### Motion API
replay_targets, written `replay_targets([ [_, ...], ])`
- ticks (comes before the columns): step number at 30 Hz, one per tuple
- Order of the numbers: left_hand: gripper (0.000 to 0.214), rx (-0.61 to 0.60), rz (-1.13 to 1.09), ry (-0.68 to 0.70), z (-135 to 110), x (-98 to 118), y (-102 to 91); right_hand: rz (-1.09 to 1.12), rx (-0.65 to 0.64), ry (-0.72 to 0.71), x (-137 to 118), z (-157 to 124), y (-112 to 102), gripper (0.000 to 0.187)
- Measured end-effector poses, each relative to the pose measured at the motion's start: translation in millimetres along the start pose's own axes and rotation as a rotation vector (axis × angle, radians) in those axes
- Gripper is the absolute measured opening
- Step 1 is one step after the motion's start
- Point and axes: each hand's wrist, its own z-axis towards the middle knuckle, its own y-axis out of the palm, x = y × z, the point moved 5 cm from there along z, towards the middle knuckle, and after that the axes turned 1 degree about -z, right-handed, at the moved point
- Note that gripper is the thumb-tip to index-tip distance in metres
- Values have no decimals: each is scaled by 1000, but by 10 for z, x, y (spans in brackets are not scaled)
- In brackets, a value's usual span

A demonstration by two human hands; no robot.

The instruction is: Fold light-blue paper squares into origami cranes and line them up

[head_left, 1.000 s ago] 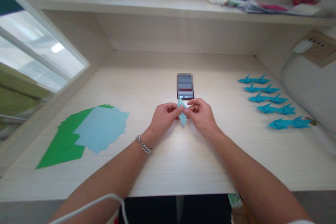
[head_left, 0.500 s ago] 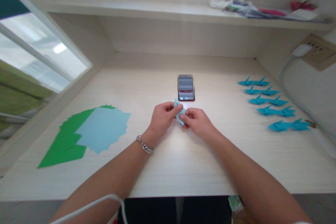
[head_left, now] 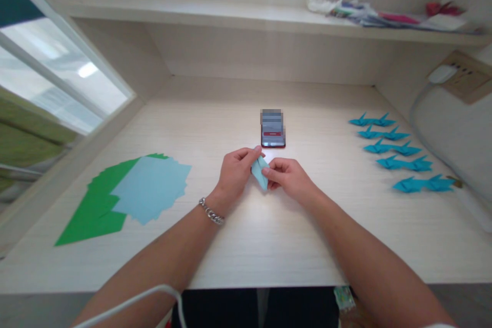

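Observation:
A small piece of folded light blue paper (head_left: 260,173) is between my hands, over the middle of the desk. My left hand (head_left: 239,168) is closed on its left and upper side, thumb near the top corner. My right hand (head_left: 286,177) pinches its right edge between thumb and fingers. The folded paper has a narrow diamond shape with its lower point toward me. Just beyond my hands lies a phone (head_left: 273,136) with its screen lit. Some of the fingertips are hidden behind the paper.
Fanned light blue sheets (head_left: 151,189) overlap green sheets (head_left: 102,197) on the left. Several blue folded paper cranes (head_left: 407,163) stand in rows at right. A plugged-in cable (head_left: 417,100) runs down the right wall. A shelf (head_left: 230,15) holds crumpled items above.
My left thumb has moved up to the paper's top corner. The folded paper has turned and shows a broader face, its lower point now nearer me. The right hand has barely moved.

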Motion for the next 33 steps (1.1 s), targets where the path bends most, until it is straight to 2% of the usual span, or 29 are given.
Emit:
replay_targets([
  [3,37,5,-99,-44,8,21,-2,13,45,0,-10,-2,-37,31],
  [8,34,-111,-78,-87,-21,33,54,10,250,-57,-78,-12,-204,31],
  [12,29,-121,0,-43,-35,33,55,48,267,-34,-64,8,-245,31],
  [16,27,-139,-16,-21,-37,19,65,39,305,-92,-35,32,-279,32],
  [21,28,-172,-25,-27,-49,0,92,-35,318,-111,-7,41,-270,32],
  [25,32,-138,-23,-11,-49,3,77,1,261,-81,3,47,-221,31],
  [28,38,-146,-35,-28,-45,-5,84,-96,232,-99,-20,48,-219,28],
  [31,31,-177,22,-25,-37,-5,97,-155,207,-112,-38,43,-217,26],
  [33,24,-174,53,-10,-27,-3,89,-102,178,-99,-32,40,-193,25],
])
